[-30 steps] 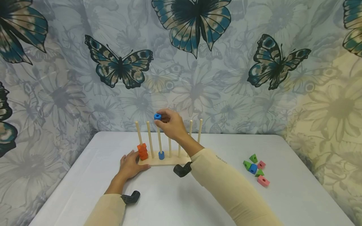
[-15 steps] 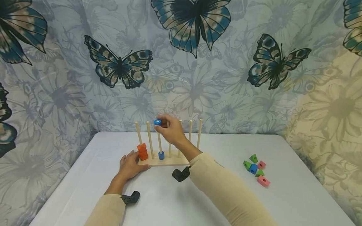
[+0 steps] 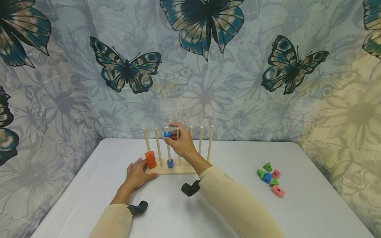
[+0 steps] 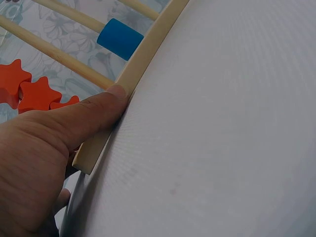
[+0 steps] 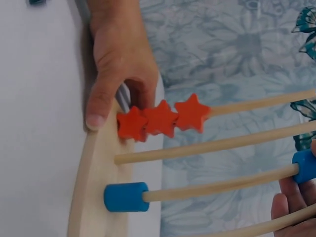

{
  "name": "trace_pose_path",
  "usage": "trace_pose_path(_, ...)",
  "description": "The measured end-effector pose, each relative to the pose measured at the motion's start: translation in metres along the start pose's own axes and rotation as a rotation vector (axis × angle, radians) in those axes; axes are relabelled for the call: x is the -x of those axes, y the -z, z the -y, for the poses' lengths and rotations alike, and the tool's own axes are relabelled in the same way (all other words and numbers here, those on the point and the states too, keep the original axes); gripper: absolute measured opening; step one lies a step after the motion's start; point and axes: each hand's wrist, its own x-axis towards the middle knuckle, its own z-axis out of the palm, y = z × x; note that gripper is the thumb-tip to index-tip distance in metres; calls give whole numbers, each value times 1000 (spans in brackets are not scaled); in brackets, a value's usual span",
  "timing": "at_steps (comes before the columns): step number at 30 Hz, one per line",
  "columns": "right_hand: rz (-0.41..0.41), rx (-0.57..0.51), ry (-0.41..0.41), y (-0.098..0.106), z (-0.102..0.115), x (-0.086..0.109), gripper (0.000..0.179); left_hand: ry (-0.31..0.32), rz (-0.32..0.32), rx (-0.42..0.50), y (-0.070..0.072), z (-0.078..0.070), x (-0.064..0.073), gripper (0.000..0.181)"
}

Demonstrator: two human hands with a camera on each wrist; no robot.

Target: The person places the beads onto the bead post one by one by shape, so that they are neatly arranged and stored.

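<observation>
A wooden peg stand [image 3: 175,170] with a row of upright pegs stands on the table. My left hand [image 3: 137,174] grips its left end, thumb along the front edge and fingers behind. Three orange star beads [image 5: 162,118] are stacked on the leftmost peg, beside that hand. At the bottom of the third peg sits a blue cylinder bead [image 4: 120,38]. My right hand [image 3: 184,142] pinches a second blue bead [image 3: 167,134] near the top of that peg, whose tip sticks out above it. In the right wrist view the right fingers [image 5: 294,195] show only partly.
On the right of the white table [image 3: 238,198] lies a loose group: several green triangular beads [image 3: 274,182], pink blocks [image 3: 278,190] and a blue bead [image 3: 267,178]. A butterfly-patterned cloth [image 3: 208,99] hangs behind. Other bare pegs [image 3: 210,142] rise near my right forearm.
My right hand has lowered the blue bead from above the third peg onto it, the peg's tip now showing through. The left hand has stayed on the stand.
</observation>
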Motion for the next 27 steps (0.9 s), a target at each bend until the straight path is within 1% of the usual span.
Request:
trace_pose_path(4,-7,21,-34,-3,-6,4,43,5,0,-5,1,-1,1,88)
trace_pose_path(8,-17,35,-44,-6,-14,7,36,8,4,-6,1,-1,1,88)
trace_pose_path(12,-27,20,-59,-9,-22,9,33,7,5,-4,0,0,0,89)
trace_pose_path(16,-30,2,-98,-12,-29,12,33,7,6,0,0,1,-1,90)
trace_pose_path(27,-26,16,-169,-19,-48,21,29,-3,2,-5,1,0,-1,90)
